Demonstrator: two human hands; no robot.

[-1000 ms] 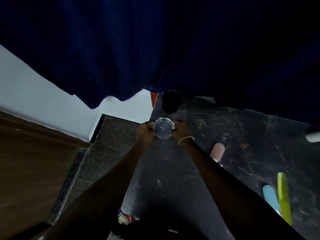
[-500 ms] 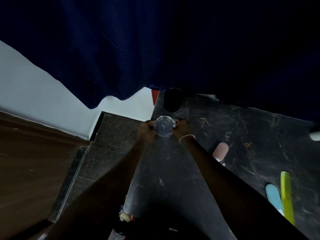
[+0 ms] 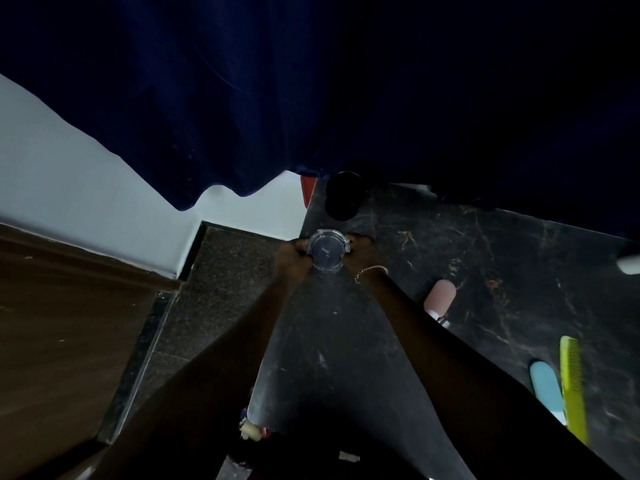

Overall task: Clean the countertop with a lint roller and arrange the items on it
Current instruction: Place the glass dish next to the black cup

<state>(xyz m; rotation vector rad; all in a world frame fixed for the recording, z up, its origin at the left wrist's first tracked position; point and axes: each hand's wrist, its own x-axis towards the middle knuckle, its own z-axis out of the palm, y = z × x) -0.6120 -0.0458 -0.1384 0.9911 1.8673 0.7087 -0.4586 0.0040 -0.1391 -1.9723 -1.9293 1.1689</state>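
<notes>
A clear round glass container [image 3: 326, 250] stands near the far left corner of the black marble countertop [image 3: 467, 258]. My left hand [image 3: 292, 256] grips its left side and my right hand [image 3: 360, 244] holds its right side, a thin bracelet on that wrist. A black round jar [image 3: 343, 195] stands just behind it. To the right lie a pink capped bottle [image 3: 439, 296], a light blue item [image 3: 547, 386] and a yellow-green comb [image 3: 573, 386]. No lint roller is recognisable.
A dark blue curtain [image 3: 311, 98] hangs over the back of the counter. A red object [image 3: 307, 190] peeks out at the counter's back left corner. White wall and speckled floor lie left of the counter edge. A white object [image 3: 628, 265] sits at the right border.
The view has shifted slightly; both hands stay on the glass container, which has barely moved.
</notes>
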